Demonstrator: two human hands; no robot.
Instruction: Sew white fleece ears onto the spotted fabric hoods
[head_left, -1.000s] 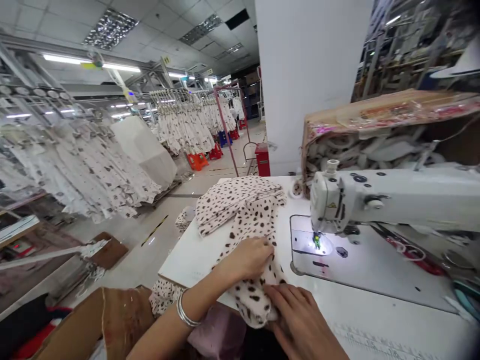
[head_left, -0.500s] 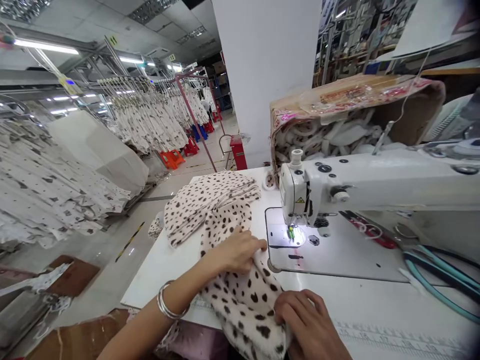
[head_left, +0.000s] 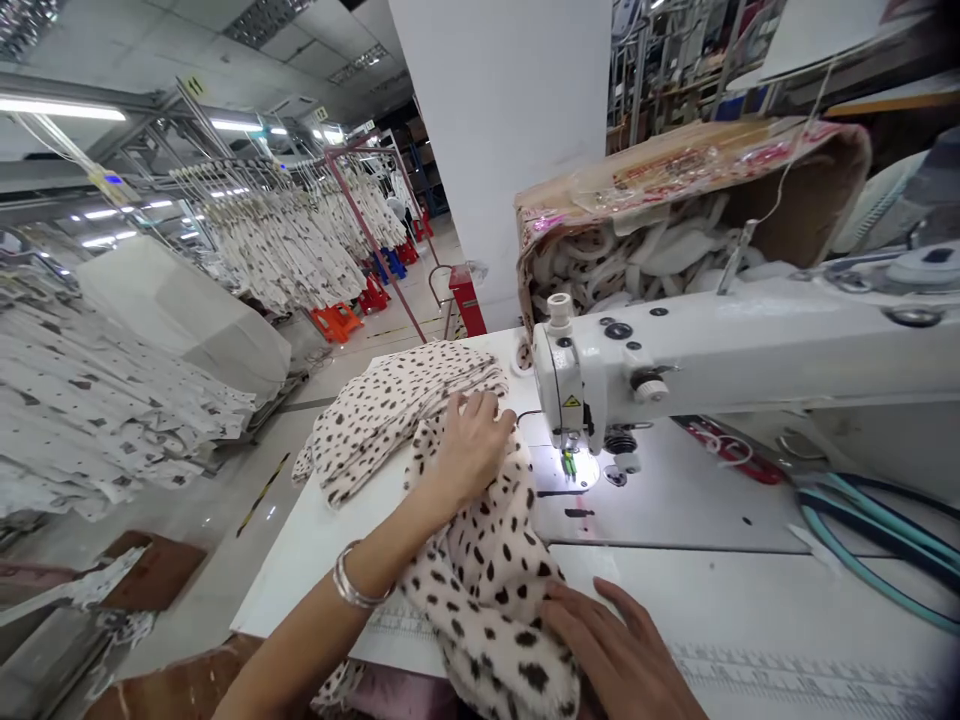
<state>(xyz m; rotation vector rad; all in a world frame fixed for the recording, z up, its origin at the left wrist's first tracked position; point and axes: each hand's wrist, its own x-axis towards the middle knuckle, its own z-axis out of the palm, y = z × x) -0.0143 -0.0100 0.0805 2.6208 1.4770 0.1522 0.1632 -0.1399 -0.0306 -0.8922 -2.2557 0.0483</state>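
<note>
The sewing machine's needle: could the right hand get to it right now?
Probably yes. The right hand lies by the spotted fabric, in front of the needle, with mainly the flat table top between them. The machine head overhangs the needle, so fingers would need to come in low.

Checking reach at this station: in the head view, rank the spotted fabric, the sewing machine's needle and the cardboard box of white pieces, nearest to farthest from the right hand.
1. Spotted fabric: touching the right hand, on its left.
2. Sewing machine needle: ahead, under the machine head.
3. Cardboard box: farthest, behind the machine.
</note>
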